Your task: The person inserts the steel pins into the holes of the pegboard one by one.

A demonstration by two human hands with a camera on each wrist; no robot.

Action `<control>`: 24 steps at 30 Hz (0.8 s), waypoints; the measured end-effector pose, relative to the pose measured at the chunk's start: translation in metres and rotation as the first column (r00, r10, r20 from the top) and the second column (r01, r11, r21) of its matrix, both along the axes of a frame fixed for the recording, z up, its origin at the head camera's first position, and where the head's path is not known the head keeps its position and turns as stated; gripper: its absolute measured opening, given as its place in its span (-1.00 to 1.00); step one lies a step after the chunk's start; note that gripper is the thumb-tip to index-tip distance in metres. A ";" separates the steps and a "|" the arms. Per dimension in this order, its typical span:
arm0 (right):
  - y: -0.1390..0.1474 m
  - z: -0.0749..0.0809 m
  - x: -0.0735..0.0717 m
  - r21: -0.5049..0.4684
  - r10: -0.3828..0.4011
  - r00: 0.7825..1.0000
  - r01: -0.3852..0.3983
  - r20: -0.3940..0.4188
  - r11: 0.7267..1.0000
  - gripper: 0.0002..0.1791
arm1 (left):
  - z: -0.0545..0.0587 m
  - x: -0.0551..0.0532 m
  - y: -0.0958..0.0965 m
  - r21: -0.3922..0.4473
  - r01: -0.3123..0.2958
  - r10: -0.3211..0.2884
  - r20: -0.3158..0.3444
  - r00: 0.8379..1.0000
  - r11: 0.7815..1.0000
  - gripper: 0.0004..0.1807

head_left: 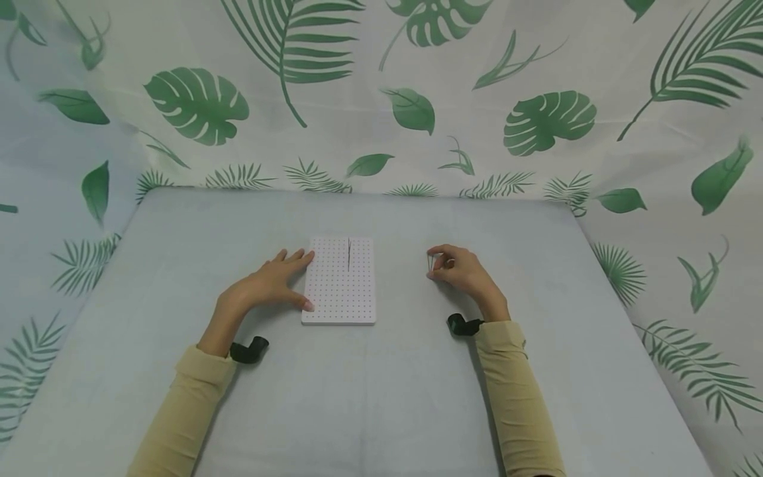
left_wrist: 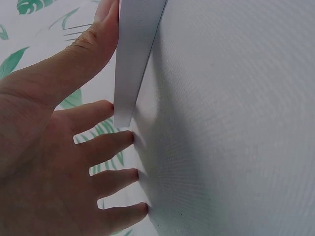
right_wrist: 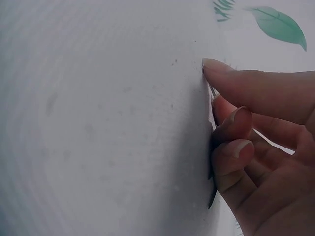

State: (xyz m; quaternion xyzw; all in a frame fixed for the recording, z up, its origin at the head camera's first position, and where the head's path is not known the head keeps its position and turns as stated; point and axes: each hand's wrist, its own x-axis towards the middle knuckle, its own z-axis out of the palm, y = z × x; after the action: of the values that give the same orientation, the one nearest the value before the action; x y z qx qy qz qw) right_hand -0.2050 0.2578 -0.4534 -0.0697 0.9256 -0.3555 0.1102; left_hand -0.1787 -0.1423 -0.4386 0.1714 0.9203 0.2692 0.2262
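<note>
A white board with rows of small holes (head_left: 336,291) lies flat on the table. Thin dark pins (head_left: 349,255) stand up near its far end, and in the left wrist view these pins (left_wrist: 77,33) show as fine parallel lines. My left hand (head_left: 268,281) rests along the board's left side, thumb on the near corner and fingers spread straight, tips down at the edge and table. To the right of the board, my right hand (head_left: 461,270) pinches thin metal pins (head_left: 430,263) low over the table. In the right wrist view, dark slender pins (right_wrist: 212,196) reach past the fingertips, partly hidden by them.
A pale cloth covers the table (head_left: 369,397). Leaf-printed curtain (head_left: 357,99) hangs behind the far edge and along both sides. Black wrist cameras (head_left: 250,350) sit on the inner side of each wrist, close above the tabletop.
</note>
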 end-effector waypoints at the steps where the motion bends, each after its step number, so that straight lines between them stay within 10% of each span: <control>1: 0.000 0.000 0.000 0.000 -0.003 1.000 0.003 -0.001 1.000 -0.49 | 0.000 0.000 0.000 0.001 0.000 0.000 -0.001 1.000 1.000 0.17; 24: -0.009 0.004 0.003 -0.112 -0.071 0.994 0.062 -0.078 0.992 -0.77 | 0.001 0.001 0.000 0.007 -0.001 0.001 0.004 1.000 1.000 0.17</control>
State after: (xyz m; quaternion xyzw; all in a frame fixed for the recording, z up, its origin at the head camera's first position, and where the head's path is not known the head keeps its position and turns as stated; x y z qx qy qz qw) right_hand -0.2021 0.2491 -0.4492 -0.0594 0.9102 -0.4059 0.0563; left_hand -0.1773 -0.1425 -0.4372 0.1713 0.9190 0.2726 0.2274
